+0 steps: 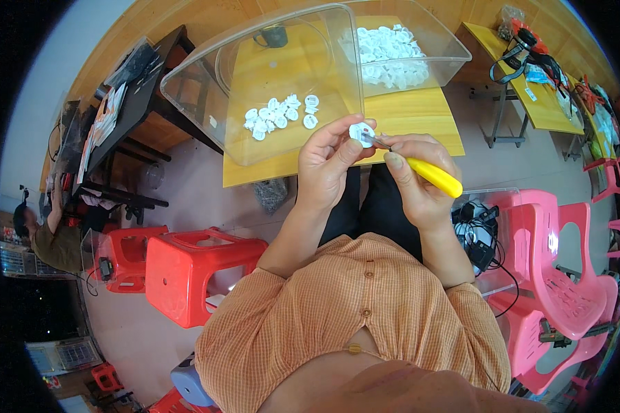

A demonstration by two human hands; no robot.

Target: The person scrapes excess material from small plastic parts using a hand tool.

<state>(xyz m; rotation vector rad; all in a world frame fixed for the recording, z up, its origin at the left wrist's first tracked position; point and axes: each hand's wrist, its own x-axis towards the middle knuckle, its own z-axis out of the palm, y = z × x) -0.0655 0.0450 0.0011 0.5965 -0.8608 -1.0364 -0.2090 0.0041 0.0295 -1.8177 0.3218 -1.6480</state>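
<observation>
**Disc [359, 135] gripped in left hand [329, 164], tool [435, 177] applied from the right**

The table [424, 124] is yellow, wood-toned, and stands directly in front of the person, whose knees are at its near edge. Pink chairs [568, 299] stand to the right. A red stool [176, 275] stands to the left. Farther left, beside a dark desk [134, 103], a co-worker [56, 237] is partly in view.

Two clear bins are on the table. The left bin [360, 79] is the larger; the right bin [458, 47] holds a heap of small white parts [393, 58]. At the person's right side, a clear box [508, 265] contains tangled black cables [479, 237].

Both hands are raised at the table's near edge. The left thumb and fingers are clamped on the disc, which is white and round, with its face toward the tool. The right hand [424, 201] has thumb and fingers closed on the tool, near the front of its yellow handle. The thin metal shaft points left and its tip meets the disc; whether it enters the disc or only touches it cannot be determined from this view.

A dark mug [274, 36] is near the table's far edge. Similar loose discs [272, 117] lie in a cluster inside the left bin, a few just beside the main group.
</observation>
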